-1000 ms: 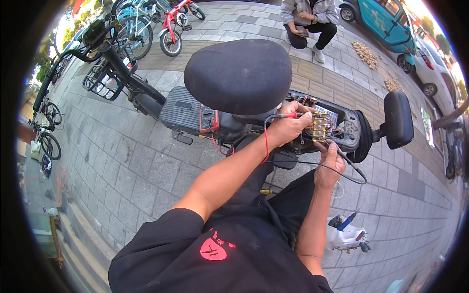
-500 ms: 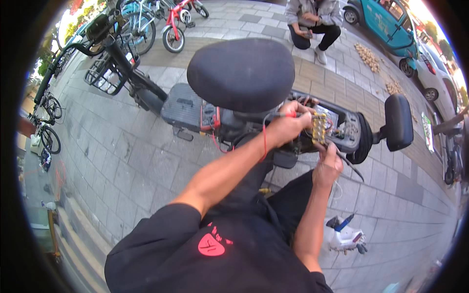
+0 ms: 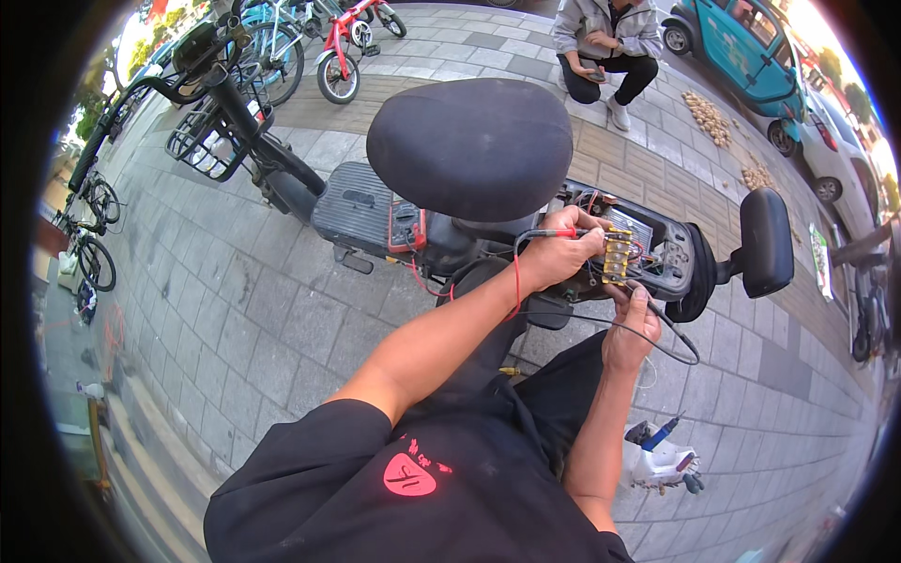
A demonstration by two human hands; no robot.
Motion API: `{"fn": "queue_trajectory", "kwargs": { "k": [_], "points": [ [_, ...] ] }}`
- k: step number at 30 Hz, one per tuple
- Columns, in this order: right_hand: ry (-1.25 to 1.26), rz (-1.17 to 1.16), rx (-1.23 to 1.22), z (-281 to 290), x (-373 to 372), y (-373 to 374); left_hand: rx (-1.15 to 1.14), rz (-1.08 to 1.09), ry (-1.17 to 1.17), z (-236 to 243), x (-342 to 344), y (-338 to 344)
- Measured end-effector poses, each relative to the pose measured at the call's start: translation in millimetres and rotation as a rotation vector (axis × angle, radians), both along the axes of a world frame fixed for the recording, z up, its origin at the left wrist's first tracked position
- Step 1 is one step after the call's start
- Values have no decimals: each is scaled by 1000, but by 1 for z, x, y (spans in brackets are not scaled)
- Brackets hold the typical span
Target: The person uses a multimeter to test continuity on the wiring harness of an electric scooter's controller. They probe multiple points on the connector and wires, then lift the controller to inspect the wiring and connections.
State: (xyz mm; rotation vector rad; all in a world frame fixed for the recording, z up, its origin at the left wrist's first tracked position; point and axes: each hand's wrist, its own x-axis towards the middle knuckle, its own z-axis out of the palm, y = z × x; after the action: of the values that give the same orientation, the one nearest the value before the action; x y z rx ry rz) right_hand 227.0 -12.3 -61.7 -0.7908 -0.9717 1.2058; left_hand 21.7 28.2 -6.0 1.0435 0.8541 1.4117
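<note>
My left hand is closed around a red multimeter probe, its tip end toward a yellow terminal block with metal contacts. Below the block, my right hand pinches a black multimeter probe, whose cable loops out to the right. The probe tips are too small to make out exactly where they touch. Both hands work over the open compartment of an electric scooter, where wires and a silver finned box show. A red-cased multimeter rests at the footboard's edge.
The black scooter seat stands tilted up left of the compartment; a padded backrest is on the right. A white tool container sits on the paving. Another person crouches beyond. Bicycles and parked vehicles stand farther off.
The whole view has shifted slightly. The black probe's cable now bows out in a wider loop beside my right hand. Both hands keep their hold near the terminal block.
</note>
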Motion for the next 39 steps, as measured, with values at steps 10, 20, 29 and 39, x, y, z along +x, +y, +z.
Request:
{"fn": "queue_trajectory", "kwargs": {
  "k": [10, 20, 29, 39],
  "points": [
    [-19, -27, -51, -2, 1, -10, 167, 204, 235, 15, 2, -23],
    [-928, -230, 165, 33, -12, -105, 465, -39, 803, 11, -37, -138],
    [-1328, 2, 374, 62, -45, -118, -220, -526, -262, -4, -91, -181],
    [-1515, 187, 501, 76, -121, -116, -167, -341, -223, -27, -157, -223]
  ]
}}
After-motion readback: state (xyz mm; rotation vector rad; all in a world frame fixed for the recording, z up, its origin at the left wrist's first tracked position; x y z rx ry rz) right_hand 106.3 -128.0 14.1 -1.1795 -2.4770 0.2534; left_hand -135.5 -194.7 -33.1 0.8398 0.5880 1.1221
